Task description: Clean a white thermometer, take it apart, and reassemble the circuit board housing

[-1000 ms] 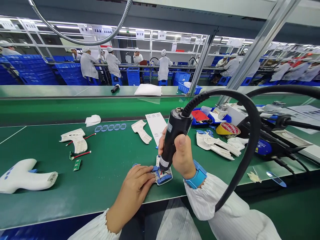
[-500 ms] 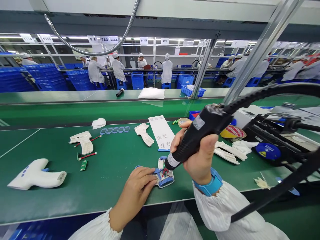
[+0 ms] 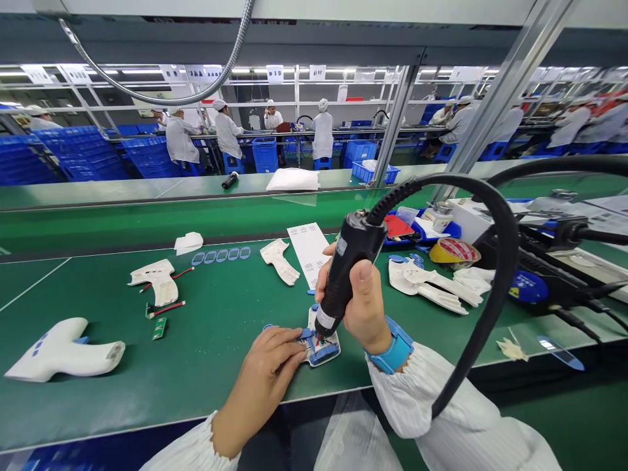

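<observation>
Wrapping the right hand firmly around a black power tool, laying the thumb along its side and tilting the cabled end up and to the right. Pointing the tool's nose down into an open white-and-blue shell lying near the front edge of the green bench, right by a red wire; not being able to tell about contact there. Spreading the left hand over the shell's left part, holding the fingers nearly straight and close together; not being able to tell about any grip underneath. Wearing a blue strap on the right wrist and letting a thick black cable arch down past the right sleeve. Facing, on the left, a whole white housing, a white half shell and a small green circuit board. Facing, farther back, a row of blue rings, a curved white shell and a printed sheet. Having, on the right, more white shell pieces lying near a yellow-and-red roll and a blue tray. Looking across toward people in white coats, well beyond the bench
</observation>
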Tool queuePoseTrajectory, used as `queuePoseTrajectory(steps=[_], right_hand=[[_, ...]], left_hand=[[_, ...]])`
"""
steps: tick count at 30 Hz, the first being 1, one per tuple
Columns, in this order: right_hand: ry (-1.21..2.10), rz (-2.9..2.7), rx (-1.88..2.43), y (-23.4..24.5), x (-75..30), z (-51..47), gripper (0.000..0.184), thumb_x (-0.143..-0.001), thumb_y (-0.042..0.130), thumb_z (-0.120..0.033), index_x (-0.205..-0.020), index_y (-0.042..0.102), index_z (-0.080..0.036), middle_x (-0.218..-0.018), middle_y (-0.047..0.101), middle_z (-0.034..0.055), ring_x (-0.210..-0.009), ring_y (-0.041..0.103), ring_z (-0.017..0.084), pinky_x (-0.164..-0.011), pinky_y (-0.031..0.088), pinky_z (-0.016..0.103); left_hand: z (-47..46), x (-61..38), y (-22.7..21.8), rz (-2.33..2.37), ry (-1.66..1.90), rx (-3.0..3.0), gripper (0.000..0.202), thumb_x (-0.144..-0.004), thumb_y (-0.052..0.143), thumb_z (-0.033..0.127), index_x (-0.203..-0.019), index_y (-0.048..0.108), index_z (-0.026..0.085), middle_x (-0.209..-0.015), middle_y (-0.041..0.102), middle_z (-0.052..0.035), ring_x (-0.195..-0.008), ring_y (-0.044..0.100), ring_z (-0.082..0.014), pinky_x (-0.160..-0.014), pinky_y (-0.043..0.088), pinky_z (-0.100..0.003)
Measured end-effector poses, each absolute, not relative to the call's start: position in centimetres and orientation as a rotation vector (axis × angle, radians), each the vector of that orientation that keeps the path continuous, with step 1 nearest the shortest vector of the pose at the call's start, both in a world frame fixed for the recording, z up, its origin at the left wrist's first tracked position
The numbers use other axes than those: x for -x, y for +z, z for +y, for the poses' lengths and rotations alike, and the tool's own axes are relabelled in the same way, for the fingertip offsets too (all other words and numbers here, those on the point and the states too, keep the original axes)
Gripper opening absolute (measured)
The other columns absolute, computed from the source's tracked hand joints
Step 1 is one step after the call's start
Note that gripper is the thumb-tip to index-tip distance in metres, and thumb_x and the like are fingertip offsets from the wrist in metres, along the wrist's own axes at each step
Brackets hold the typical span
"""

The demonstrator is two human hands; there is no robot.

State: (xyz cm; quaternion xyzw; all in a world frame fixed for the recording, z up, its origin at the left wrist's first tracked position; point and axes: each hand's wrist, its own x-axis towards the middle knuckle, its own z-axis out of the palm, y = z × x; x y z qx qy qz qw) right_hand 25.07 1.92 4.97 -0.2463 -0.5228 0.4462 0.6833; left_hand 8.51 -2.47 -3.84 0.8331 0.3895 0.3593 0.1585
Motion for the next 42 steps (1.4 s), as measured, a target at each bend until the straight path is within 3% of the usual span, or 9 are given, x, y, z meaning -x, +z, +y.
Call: queuePoseTrajectory(steps=[25,42], right_hand=[[1.02,-1.202,0.621,5.1,-24.8,1.6,0.051,-0.077,0.052,-0.068,-0.084,0.05,-0.017,-0.058,0.054,-0.0017,-0.044,0.052,0.011,-0.04,0.041,0.023],[0.91,-1.072,0.543,7.0,-26.4,1.6,0.05,-0.081,0.042,-0.069,-0.093,0.05,-0.02,-0.055,0.054,-0.0026,-0.044,0.051,0.014,-0.042,0.04,0.024]], left_hand=[[-2.4,-8.5,-3.8,1.099,1.033,-2.39,0.016,-0.091,0.049,0.023,-0.096,0.064,0.022,-0.108,0.066,-0.0049,-0.098,0.058,-0.0199,-0.092,0.042,-0.04],[-2.6,-8.6,-3.5,1.143,1.054,-2.182,0.018,-0.089,0.051,0.025,-0.094,0.068,0.024,-0.107,0.067,-0.0054,-0.103,0.056,-0.0221,-0.093,0.043,-0.041]])
